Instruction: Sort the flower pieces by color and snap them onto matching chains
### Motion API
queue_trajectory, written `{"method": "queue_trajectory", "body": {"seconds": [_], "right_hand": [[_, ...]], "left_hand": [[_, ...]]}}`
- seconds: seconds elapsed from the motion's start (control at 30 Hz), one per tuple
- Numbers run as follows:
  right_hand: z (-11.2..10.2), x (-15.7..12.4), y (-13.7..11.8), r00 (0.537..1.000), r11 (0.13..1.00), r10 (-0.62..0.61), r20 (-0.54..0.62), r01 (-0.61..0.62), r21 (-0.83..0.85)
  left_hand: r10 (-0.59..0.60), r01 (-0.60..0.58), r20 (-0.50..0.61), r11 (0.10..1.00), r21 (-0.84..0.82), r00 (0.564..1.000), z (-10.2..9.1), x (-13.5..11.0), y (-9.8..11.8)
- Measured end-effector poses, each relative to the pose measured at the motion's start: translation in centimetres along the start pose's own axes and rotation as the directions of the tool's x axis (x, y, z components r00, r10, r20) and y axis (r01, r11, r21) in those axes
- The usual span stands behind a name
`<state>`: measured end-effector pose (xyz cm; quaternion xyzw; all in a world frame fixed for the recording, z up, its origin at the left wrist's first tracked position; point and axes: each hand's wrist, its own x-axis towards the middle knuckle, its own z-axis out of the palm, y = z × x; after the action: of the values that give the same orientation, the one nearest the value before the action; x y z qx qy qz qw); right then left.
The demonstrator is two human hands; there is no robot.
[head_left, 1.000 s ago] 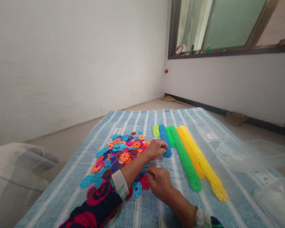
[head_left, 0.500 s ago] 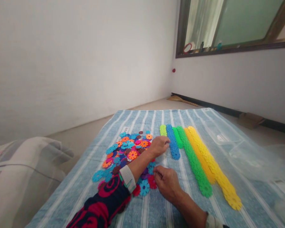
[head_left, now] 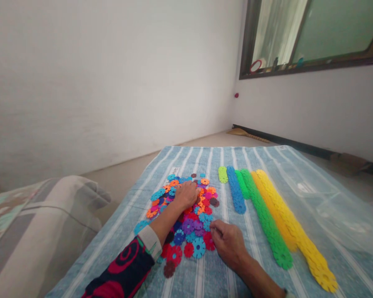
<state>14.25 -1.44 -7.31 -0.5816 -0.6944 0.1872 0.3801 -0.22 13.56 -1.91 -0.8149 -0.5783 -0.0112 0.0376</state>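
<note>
**Left hand (head_left: 187,193) over disc pile (head_left: 189,226), right hand (head_left: 229,243) curled just beside it**

Left: back of hand up, fingers pointing down, forearm reaching in diagonally from bottom left. Fingertips hidden behind the hand; can't tell if they're apart, together or on a disc. Right: fingers curled in, thumb against index, knuckles up. Can't tell if anything's inside. It sits nearer the wearer than the left, at the pile's right edge.

Occlusions: left forearm and patterned sleeve (head_left: 121,269) block part of the pile. Right sleeve nearly all cut off at bottom edge. Label card (head_left: 173,173) beyond the left hand is partly covered, only some letters readable. Clear plastic containers (head_left: 348,219), well right of both hands, are washed out; no count.

Counts: 2 hands. Loose discs overlap too much to count. 6 rows of overlapping discs, right of the left hand: 1 lime row (head_left: 223,174), 1 blue row (head_left: 235,190), 2 green rows (head_left: 265,219), 2 yellow rows (head_left: 309,248). Lime is shortest. 1 striped cloth (head_left: 217,275) under everything.
</note>
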Motion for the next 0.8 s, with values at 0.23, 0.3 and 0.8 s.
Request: {"method": "queue_trajectory", "body": {"seconds": [0.23, 0.3, 0.8], "right_hand": [[0.1, 0.0, 0.1, 1.0, 1.0, -0.008, -0.003, 0.008, 0.014], [0.1, 0.0, 0.1, 1.0, 1.0, -0.012, -0.007, 0.012, 0.01], [-0.1, 0.1, -0.2, 1.0, 1.0, -0.017, -0.017, 0.017, 0.007]], "left_hand": [[0.077, -0.077, 0.018, 0.996, -0.04, 0.997, -0.2, -1.5, 0.2], [0.018, -0.017, 0.02, 0.999, -0.042, 1.0, -0.6, -0.6, -1.2], [-0.212, 0.216, 0.11, 0.976, -0.018, 0.971, -1.4, 6.0, -5.8]]}}
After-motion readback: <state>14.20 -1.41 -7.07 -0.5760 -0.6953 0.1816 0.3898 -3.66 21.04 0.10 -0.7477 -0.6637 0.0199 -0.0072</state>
